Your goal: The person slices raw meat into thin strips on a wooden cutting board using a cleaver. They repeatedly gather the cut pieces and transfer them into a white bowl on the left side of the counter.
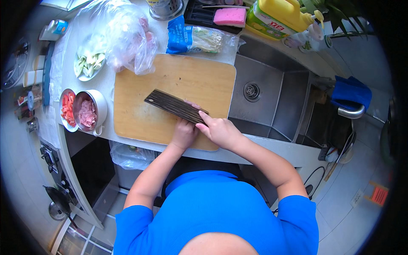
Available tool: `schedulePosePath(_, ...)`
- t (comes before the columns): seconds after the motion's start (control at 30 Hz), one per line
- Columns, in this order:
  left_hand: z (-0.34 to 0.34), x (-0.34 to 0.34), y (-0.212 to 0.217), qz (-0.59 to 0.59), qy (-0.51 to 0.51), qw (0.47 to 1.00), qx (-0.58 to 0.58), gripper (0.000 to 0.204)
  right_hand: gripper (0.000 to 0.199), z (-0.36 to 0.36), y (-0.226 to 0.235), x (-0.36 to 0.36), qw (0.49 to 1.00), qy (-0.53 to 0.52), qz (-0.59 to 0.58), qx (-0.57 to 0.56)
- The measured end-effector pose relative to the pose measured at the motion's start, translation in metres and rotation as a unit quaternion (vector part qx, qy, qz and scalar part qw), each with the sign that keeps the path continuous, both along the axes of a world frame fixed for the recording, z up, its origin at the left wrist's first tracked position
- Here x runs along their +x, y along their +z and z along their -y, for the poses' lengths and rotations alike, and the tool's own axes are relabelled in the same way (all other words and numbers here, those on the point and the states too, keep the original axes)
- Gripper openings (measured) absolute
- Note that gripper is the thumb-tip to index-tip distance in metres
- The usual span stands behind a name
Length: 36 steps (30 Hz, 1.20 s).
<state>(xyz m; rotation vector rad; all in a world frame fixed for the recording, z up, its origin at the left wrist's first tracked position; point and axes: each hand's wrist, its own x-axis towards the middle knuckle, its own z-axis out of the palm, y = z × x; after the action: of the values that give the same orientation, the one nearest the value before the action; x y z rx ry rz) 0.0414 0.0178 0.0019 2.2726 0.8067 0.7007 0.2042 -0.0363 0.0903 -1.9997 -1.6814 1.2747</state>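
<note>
One cleaver [174,106] lies flat on one wooden cutting board [170,80], blade pointing far-left, its handle end under my hands at the board's near edge. My left hand [183,134] is curled over the handle end from the left; my right hand [220,131] grips from the right, forefinger stretched along the blade's spine. The two hands sit together, touching, both closed on the cleaver. Left of the board I count one metal pot [89,112] of pink chopped meat, one bowl [66,111] of red pieces just beside it, and one plate [88,66] of pale green slices farther off. One clear plastic bag [127,38] rests at the board's far-left corner, one blue packet [195,39] along its far edge. One steel sink [272,97] lies to the right, with one pink sponge [230,17] and one yellow bottle [278,17] beyond it.
</note>
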Motion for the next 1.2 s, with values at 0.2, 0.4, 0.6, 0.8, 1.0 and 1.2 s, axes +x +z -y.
schedulePosePath(0.2,0.000,-0.008,0.011,0.034,0.018,0.999,0.029,0.021,0.047,0.033,-0.010,0.033,0.985,-0.112,-0.119,0.062)
schedulePosePath(0.4,0.007,-0.010,0.013,-0.026,0.030,0.999,0.015,0.026,0.048,0.059,0.024,0.038,0.993,-0.062,-0.098,0.000)
schedulePosePath(0.6,0.006,-0.006,0.006,0.001,0.031,1.000,0.002,0.032,0.046,0.064,0.018,0.036,0.999,-0.033,-0.024,0.008)
schedulePosePath(0.8,0.003,-0.006,-0.001,0.012,0.013,1.000,0.004,0.029,0.045,0.011,-0.018,-0.001,0.995,-0.040,-0.038,0.079)
schedulePosePath(1.0,0.011,-0.009,0.013,0.008,0.033,0.998,0.044,0.020,0.043,0.034,0.009,0.032,0.992,-0.089,-0.092,0.025)
schedulePosePath(1.2,0.005,-0.003,0.017,-0.021,-0.017,0.996,0.084,0.024,0.046,0.047,0.018,0.033,0.990,-0.113,-0.084,0.002)
